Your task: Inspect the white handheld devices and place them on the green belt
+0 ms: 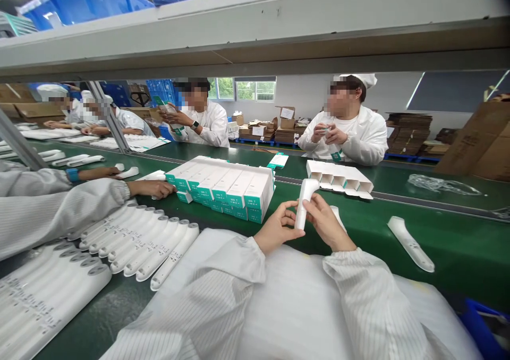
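My left hand (281, 227) and right hand (327, 224) jointly grasp a white device (304, 203), nearly upright, above the green tabletop (370, 243). It probably handles as light, stiff and rather slippery, liable to crack if dropped; its straight handle, below the bent head, seems the surest hold. Left: stacked boxes (223, 185). Right: a second device (410, 244).
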The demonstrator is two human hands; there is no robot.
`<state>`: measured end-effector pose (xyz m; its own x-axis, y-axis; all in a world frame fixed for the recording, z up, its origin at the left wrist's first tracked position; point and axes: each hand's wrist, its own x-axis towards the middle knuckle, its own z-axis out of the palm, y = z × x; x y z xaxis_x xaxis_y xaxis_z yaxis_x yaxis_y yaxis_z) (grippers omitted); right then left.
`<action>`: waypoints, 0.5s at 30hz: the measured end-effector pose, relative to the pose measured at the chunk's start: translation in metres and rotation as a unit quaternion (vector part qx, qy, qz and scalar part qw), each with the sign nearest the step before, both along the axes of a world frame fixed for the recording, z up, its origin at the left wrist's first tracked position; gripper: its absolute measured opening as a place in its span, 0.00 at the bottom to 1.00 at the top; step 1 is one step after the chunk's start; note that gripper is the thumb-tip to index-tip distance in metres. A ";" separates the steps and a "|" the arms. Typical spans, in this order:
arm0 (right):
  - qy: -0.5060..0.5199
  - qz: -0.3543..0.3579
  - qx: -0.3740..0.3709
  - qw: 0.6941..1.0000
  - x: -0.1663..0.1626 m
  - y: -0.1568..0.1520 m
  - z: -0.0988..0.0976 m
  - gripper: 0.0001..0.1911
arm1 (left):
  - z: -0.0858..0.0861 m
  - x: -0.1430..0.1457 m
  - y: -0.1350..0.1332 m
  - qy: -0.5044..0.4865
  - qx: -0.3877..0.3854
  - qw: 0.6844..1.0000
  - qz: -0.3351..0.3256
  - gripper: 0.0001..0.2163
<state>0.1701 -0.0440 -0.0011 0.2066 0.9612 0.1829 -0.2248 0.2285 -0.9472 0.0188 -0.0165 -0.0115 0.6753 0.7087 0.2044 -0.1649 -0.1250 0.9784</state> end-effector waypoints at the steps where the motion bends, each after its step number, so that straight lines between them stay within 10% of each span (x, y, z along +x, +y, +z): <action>1: 0.028 0.035 -0.004 0.999 -0.001 -0.002 0.002 0.14 | -0.001 0.001 -0.001 0.028 0.051 0.998 0.030 0.35; 15: 0.169 0.117 -0.064 0.977 0.020 -0.015 0.001 0.15 | 0.006 -0.001 -0.015 0.107 0.326 0.927 0.154 0.16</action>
<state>0.1901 -0.0585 0.0001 0.0068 0.9998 0.0176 -0.5621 0.0183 -0.8269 0.0175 -0.0315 -0.0053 0.5362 0.6470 0.5420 0.1656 -0.7103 0.6841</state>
